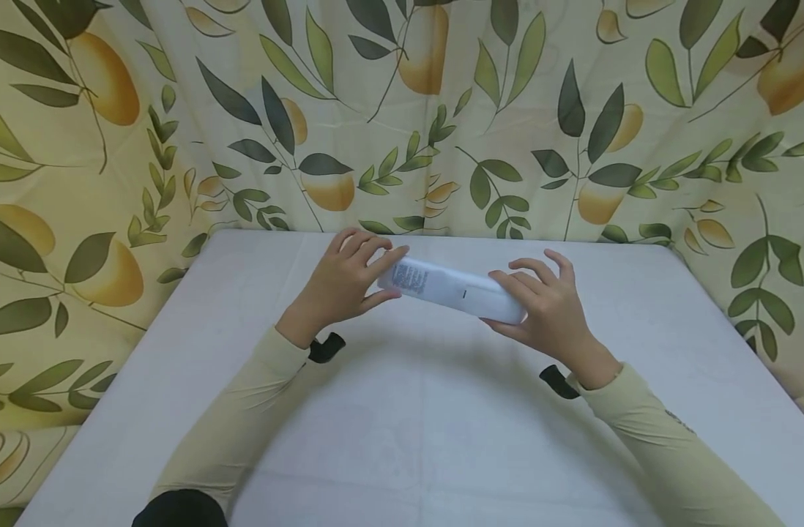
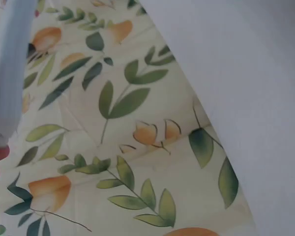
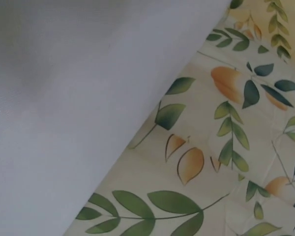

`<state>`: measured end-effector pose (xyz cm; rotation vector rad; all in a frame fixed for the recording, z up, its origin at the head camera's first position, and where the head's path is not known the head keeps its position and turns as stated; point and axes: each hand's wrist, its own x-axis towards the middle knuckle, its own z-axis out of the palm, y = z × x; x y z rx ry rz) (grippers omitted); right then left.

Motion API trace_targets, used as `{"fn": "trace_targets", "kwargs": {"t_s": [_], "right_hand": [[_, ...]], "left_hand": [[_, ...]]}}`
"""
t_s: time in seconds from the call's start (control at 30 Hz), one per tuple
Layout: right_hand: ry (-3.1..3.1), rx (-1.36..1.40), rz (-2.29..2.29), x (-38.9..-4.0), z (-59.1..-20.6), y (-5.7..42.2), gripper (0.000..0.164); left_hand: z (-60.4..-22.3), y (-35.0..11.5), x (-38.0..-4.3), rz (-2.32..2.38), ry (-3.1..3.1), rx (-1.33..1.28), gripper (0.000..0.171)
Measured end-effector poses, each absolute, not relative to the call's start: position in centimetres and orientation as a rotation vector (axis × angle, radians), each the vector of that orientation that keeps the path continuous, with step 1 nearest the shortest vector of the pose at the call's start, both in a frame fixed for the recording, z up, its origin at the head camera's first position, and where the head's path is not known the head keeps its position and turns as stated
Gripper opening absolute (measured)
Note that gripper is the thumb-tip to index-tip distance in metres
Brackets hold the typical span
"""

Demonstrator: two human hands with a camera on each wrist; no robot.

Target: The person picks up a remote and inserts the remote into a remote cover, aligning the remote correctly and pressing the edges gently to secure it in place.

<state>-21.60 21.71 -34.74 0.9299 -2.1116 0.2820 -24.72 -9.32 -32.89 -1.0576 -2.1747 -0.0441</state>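
My left hand (image 1: 343,282) and right hand (image 1: 550,315) grip opposite ends of the white remote (image 1: 456,290), fingers curled around it, above the white table (image 1: 402,439). The step in hand appears to be inspecting its label side against the leaf-print curtain (image 1: 441,110); any further turning requires both grips to stay firm.

The head camera is looking forward and down from above the person's shoulders, taking in the whole white surface (image 1: 402,439) with the leaf-and-fruit patterned curtain (image 1: 441,110) hanging behind and to both sides. Both hands are sitting near the far middle of its view.

The left wrist camera is sitting very close, facing the far left: the curtain (image 2: 137,162) is filling most of its picture, with the surface (image 2: 255,73) cutting across the upper right.

The right wrist camera is also looking closely, showing the surface (image 3: 64,98) at upper left and the curtain (image 3: 226,162) at lower right.

All three views are sharing the surface's edge against the curtain.
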Motion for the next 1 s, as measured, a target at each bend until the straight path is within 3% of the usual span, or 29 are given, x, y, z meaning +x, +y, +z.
{"fn": "trace_targets", "kwargs": {"t_s": [0.13, 0.33, 0.6, 0.7, 1.0], "right_hand": [[-2.123, 0.962, 0.398, -21.8, -34.9, 22.1, 0.053], [-2.149, 1.05, 0.532, -21.9, -35.1, 21.8, 0.053], [-2.174, 1.055, 0.696, -21.8, -35.4, 22.0, 0.055], [-2.178, 1.052, 0.713, -21.8, -35.4, 22.0, 0.063], [-2.161, 1.033, 0.639, -21.8, -35.1, 21.5, 0.068]], "left_hand": [[-33.3, -9.8, -25.1, -0.076, -2.196, -1.084, 0.067], [-33.7, -9.4, -25.1, -0.204, -2.223, -1.164, 0.059], [-33.3, -8.8, -24.8, -0.425, -2.147, -1.234, 0.057], [-33.1, -8.5, -24.5, -0.469, -2.126, -1.248, 0.057], [-33.0, -7.8, -24.1, -0.304, -2.237, -1.202, 0.056]]}}
